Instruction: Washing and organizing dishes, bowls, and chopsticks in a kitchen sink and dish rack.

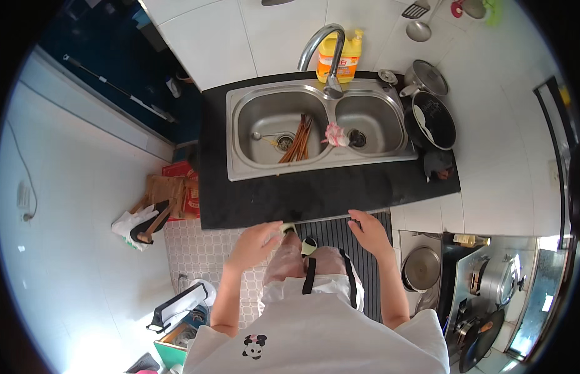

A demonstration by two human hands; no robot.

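Note:
My left hand is by the front edge of the black countertop, empty, with its thumb apart from the fingers. My right hand hangs near the same edge farther right, its fingers spread and nothing in them. Beyond the edge lies a steel double-bowl sink. A bundle of brown chopsticks leans across the left bowl beside its drain, and a small metal spoon lies there too. A crumpled pink-and-white cloth or bag sits on the divider. The chrome faucet curves over the back rim.
A yellow detergent jug stands behind the faucet. Right of the sink are a black pot, a steel saucepan and a dark cloth-like bundle. A wooden stool or rack stands at left; a stove with a steel pot is at lower right.

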